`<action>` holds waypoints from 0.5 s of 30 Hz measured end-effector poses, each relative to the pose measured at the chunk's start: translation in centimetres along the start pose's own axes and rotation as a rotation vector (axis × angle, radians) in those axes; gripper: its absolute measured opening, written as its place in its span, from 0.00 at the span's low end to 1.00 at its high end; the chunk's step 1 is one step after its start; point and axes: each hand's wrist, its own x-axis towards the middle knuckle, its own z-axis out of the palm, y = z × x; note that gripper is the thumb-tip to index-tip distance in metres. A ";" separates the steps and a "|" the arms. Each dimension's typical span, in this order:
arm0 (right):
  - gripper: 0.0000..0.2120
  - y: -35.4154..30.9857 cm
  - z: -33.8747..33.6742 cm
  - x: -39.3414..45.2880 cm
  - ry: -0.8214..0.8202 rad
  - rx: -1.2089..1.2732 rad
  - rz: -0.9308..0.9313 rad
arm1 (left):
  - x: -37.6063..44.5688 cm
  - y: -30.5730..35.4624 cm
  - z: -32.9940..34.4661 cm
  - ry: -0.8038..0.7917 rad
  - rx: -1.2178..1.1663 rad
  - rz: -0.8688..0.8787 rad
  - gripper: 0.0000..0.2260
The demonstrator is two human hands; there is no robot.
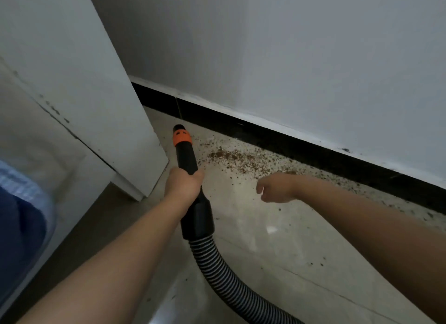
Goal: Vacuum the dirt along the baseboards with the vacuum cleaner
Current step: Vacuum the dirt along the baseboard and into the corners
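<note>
my left hand [184, 182] is wrapped tight around the black nozzle [187, 159] of the vacuum, fist closed on it just behind the orange collar [182, 139]. that forearm runs straight out from the lower left, wrist in line with the tube, so the tip points away from me toward the corner where the white cabinet [79, 87] meets the wall [289, 46]. the ribbed hose [217, 270] curves off the back of the nozzle and down to the bottom edge.

my right hand [277, 188] holds nothing. it hangs above the floor [301, 251] with the fingers loosely curled and drooping, wrist bent, forearm coming in from the right.

the dirt [241, 159] lies as brown crumbs scattered along the black baseboard [265, 133], thickest just right of the nozzle tip and thinning out to the right. the tip sits left of the pile, near it, not in it.
</note>
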 end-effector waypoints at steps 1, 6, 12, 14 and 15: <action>0.18 -0.4 0.0 -0.1 -0.014 -0.005 -0.009 | 0.1 -0.3 -0.4 0.005 0.049 0.021 0.18; 0.17 -2.7 0.1 0.3 0.005 0.220 -0.105 | 1.2 -0.8 -2.4 0.016 0.138 0.110 0.20; 0.26 -6.6 4.8 0.8 -0.279 0.983 -0.362 | 3.8 -0.6 -1.8 -0.009 -0.357 -0.076 0.20; 0.28 -6.9 6.1 0.8 -0.300 1.268 -0.419 | 3.7 -0.6 -0.4 -0.021 -0.440 -0.159 0.20; 0.27 -6.8 6.6 0.7 -0.263 1.339 -0.413 | 3.5 -0.6 0.2 -0.030 -0.469 -0.193 0.21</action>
